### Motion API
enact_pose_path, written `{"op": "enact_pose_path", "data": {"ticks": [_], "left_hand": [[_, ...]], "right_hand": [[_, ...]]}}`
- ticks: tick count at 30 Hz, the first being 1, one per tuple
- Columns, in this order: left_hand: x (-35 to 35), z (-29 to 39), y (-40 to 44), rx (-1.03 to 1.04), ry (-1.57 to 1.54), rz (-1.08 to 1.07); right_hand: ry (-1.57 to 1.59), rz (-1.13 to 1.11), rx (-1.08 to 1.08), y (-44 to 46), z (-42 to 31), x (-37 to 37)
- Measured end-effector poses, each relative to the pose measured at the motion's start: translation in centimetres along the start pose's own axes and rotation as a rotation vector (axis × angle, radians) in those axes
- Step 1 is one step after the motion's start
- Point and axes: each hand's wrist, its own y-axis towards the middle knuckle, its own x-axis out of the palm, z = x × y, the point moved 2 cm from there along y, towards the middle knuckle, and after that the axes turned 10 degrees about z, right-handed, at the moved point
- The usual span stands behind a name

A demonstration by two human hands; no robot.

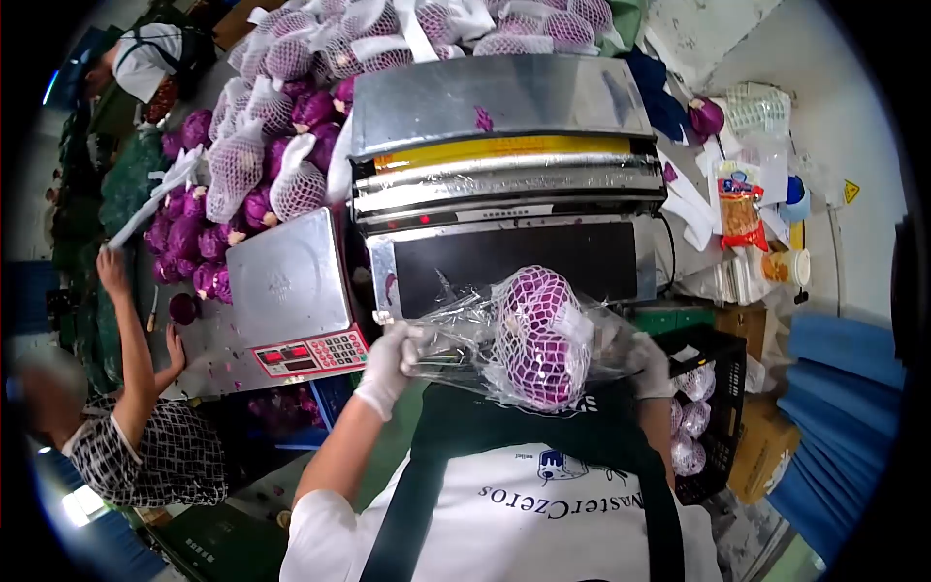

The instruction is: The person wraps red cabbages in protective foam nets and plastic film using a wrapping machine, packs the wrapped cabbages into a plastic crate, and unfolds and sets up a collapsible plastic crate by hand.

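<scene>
White shirt (504, 495) closest, then netted cabbage (538, 339) held at near edge of wrapper (524, 254). L hand (390, 363) grips clear film (451, 335); R hand (653, 367) at other end, grip hidden, can't tell. Netting's done, film's loose, prob. half wrapped imo; un-netted cabbages (186, 238) left by desk (215, 355) left edge.

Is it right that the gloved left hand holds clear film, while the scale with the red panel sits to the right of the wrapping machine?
Not quite: the head view shows the scale with the red panel to the left of the wrapping machine. The left hand does hold clear film.
</scene>
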Motion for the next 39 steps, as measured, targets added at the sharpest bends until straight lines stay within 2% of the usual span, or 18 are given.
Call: {"op": "enact_pose_path", "data": {"ticks": [2, 4, 6, 9, 12, 14, 15, 17, 19, 21, 22, 24, 26, 28, 32, 34, 37, 39], "left_hand": [[-0.2, -5.9, 5.2, -0.122, 0.131, -0.182], [3.6, -10.7, 8.3, -0.263, 0.325, -0.284], [10.2, -12.2, 7.0, -0.152, 0.431, -0.393], [18.0, -13.1, 3.2, -0.439, 0.022, -0.626], [21.9, -14.6, 1.7, -0.441, -0.070, -0.965], [24.1, -13.9, 0.0, -0.344, 0.022, -1.239], [25.1, -12.9, -0.9, -0.252, 0.122, -1.387], [28.5, -9.2, -4.8, 0.007, 0.603, -1.611], [30.9, -7.7, -6.7, 0.542, 0.991, -1.751], [28.9, -10.3, -6.0, 0.043, 1.372, -1.668], [28.2, -11.1, -6.6, -0.228, 1.591, -1.574], [28.4, -12.7, -9.0, -0.537, 1.647, -1.703], [29.2, -13.0, -12.7, -0.201, 1.733, -1.935], [30.3, -14.5, -15.0, 0.104, 2.061, -2.091], [28.2, -14.7, -13.1, 0.202, 1.764, -2.153], [27.6, -14.8, -12.3, 0.419, 2.231, -2.099], [27.1, -13.1, -14.8, -0.154, 2.201, -1.362], [26.9, -12.2, -15.7, -0.259, 2.157, -1.226]], "right_hand": [[0.102, 0.125, 0.348, 0.7, 4.5, -1.0], [-0.034, -0.075, 0.391, -0.5, 4.9, -0.6], [-0.223, -0.140, 0.154, 0.0, 7.4, -1.3], [-0.387, -0.099, -0.098, -1.2, 7.7, -1.0], [0.041, 0.201, 0.010, -2.6, 4.1, -2.5], [-0.997, 0.236, -1.187, -7.0, -6.3, -1.0], [-0.581, 0.323, -0.951, -9.5, -9.0, -2.4], [-0.393, 0.420, -0.937, -16.1, -13.8, -3.6], [-0.854, -0.219, -1.242, -22.3, -20.9, -0.2], [-1.081, -0.761, -1.411, -26.6, -23.7, 3.6], [-1.134, -0.593, -1.588, -28.5, -23.1, 5.6], [-1.401, -0.287, -1.434, -28.4, -24.1, 6.7], [-1.372, 0.026, -1.433, -25.2, -25.6, 6.4], [-0.747, 0.343, -1.774, -18.2, -23.4, 4.5], [-1.258, -0.010, -0.892, -10.3, -10.0, 0.3], [-1.106, -0.157, -0.864, -11.6, -5.9, -0.2], [-1.000, -0.314, -0.572, -12.9, -3.6, -0.6], [-0.773, -0.465, -0.365, -14.0, -1.0, -1.6]]}}
